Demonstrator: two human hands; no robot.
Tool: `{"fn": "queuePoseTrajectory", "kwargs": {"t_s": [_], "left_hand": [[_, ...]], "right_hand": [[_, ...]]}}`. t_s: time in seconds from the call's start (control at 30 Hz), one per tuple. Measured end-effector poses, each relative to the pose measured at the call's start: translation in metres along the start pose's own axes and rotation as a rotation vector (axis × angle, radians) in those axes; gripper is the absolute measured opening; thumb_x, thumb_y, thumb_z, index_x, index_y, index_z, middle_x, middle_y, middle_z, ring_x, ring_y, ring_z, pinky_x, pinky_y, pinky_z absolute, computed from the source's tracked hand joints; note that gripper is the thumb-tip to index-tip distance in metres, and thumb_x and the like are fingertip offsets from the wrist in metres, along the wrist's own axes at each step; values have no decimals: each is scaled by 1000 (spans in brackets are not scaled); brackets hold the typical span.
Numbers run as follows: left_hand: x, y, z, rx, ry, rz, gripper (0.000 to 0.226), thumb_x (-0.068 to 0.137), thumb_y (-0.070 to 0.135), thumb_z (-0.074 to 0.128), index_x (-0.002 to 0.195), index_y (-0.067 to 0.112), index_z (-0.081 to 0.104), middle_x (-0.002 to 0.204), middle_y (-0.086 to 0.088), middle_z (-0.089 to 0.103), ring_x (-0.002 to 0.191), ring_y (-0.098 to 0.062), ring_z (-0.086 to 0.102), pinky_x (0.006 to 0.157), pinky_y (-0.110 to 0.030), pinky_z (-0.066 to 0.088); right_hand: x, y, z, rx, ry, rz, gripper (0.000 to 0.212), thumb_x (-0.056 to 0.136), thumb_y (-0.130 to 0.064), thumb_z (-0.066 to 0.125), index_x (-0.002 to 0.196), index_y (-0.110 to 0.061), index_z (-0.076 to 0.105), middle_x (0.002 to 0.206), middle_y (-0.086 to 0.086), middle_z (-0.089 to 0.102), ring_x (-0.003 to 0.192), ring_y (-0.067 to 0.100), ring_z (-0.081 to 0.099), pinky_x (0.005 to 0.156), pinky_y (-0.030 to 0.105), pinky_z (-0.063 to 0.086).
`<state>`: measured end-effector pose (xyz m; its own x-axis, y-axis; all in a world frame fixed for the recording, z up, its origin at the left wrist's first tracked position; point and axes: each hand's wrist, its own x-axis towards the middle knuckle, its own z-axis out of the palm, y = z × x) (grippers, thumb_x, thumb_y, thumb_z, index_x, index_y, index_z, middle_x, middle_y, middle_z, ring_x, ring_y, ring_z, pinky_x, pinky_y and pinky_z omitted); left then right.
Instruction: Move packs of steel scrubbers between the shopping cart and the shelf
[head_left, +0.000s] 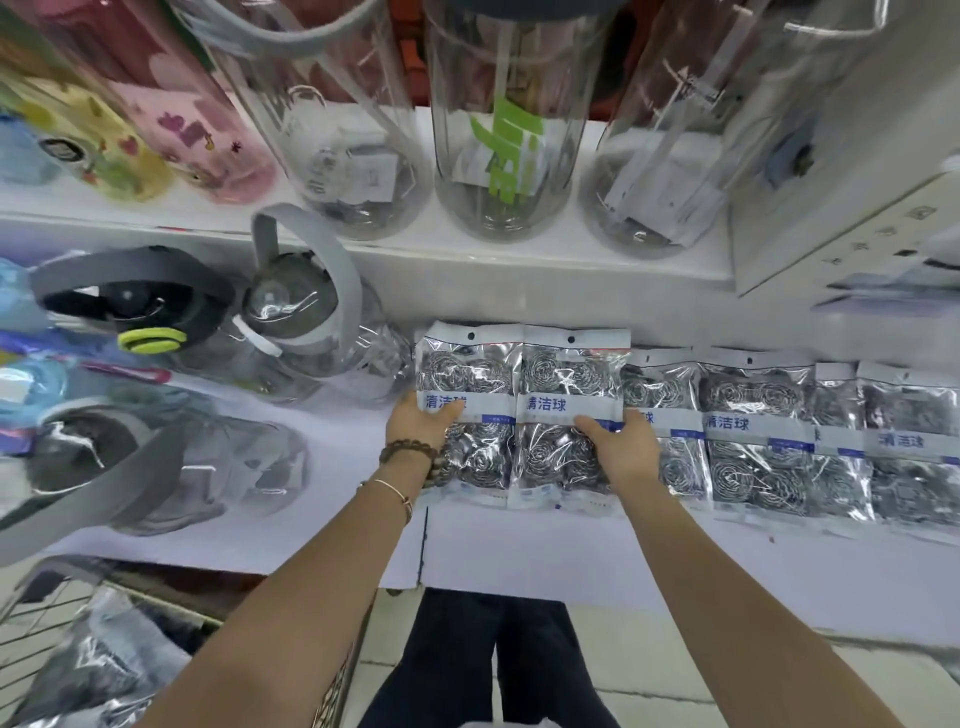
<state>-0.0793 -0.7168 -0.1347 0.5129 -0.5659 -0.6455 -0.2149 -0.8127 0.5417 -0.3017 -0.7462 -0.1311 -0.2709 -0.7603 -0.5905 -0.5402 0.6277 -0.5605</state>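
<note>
Down at the bottom left we have the shopping cart (57, 618), and there are shiny wrapped packs (104, 670) lying inside it. Above it, on the left end of the shelf (519, 561), lie clear water bottles (311, 332) with grey carry handles.

Moving to the middle, we find the left hand (421, 421), a bead bracelet (410, 449) on its wrist. It grips the left edge of the first pack (467, 374) of steel scrubbers, thumb across the blue-lettered label. Touching that pack side by side is the second pack (571, 374). The right hand (623, 441) holds it at the right edge, thumb on the front and fingers tucked behind. Both hands are clamped, one pack each. The pair sits near the middle of the shelf, towards its back, though we cannot tell whether the two packs rest on it or are held just above.

Further right, a row of packs (753, 431) runs flat along the shelf to its right end.
</note>
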Motion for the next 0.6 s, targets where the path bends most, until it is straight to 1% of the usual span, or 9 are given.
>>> {"fn": "queuePoseTrajectory", "kwargs": {"t_s": [0.03,0.1,0.2,0.23,0.3,0.33,0.4,0.5,0.6], "left_hand": [[-1,-1,0,18,0,8,71,79,39,68,134,5,39,136,-14,44,121,-30,46,91,-33,42],[0,-3,1,42,-9,4,76,80,41,66,138,5,34,140,-15,38,124,-30,43,94,-36,42],[-1,-1,1,54,-30,-6,78,83,40,64,141,4,28,144,-15,35,126,-30,42,96,-38,41],[-2,-1,1,52,-28,-4,77,83,41,63,141,5,28,144,-14,37,119,-27,49,91,-36,44],[-2,-1,1,50,-25,1,76,83,41,63,141,6,29,141,-12,40,93,-19,56,76,-28,48],[-1,-2,1,47,-22,0,75,83,42,63,140,6,30,140,-12,42,92,-19,55,75,-28,47],[2,-4,1,48,-25,-2,73,81,44,64,136,6,36,135,-13,47,103,-24,55,80,-31,47],[4,-6,-2,-17,-26,-10,63,79,41,68,125,6,44,119,-9,56,89,-20,53,74,-28,43],[0,-11,-7,-144,-23,10,64,76,36,72,127,11,44,111,-4,57,104,-25,55,84,-31,44]], "right_hand": [[-1,0,0,-14,-5,-5,39,83,-40,69,102,-10,52,80,3,57,65,18,54,59,31,45],[-2,1,0,-34,-6,-3,36,84,-38,68,100,-11,50,76,1,53,60,13,48,51,27,36],[-1,3,3,-33,10,-5,38,84,-37,69,103,-9,53,77,2,54,62,15,49,53,27,37],[-1,3,4,-36,12,-8,39,84,-37,69,104,-8,53,78,2,55,63,16,50,57,27,38],[-1,5,5,-38,5,-9,38,84,-38,68,103,-8,54,77,2,55,66,18,52,62,28,40],[0,6,6,-43,6,-8,39,84,-39,68,103,-9,54,78,3,56,67,19,53,63,29,41],[-1,6,6,-50,4,-6,41,83,-41,68,104,-8,55,80,5,58,70,22,55,63,30,42],[0,5,3,-38,-33,-1,44,83,-41,68,108,-7,56,81,6,60,65,18,54,53,26,39],[-3,3,-4,-8,-23,-17,43,85,-38,67,112,-6,58,75,2,58,60,16,53,50,26,40]]}}
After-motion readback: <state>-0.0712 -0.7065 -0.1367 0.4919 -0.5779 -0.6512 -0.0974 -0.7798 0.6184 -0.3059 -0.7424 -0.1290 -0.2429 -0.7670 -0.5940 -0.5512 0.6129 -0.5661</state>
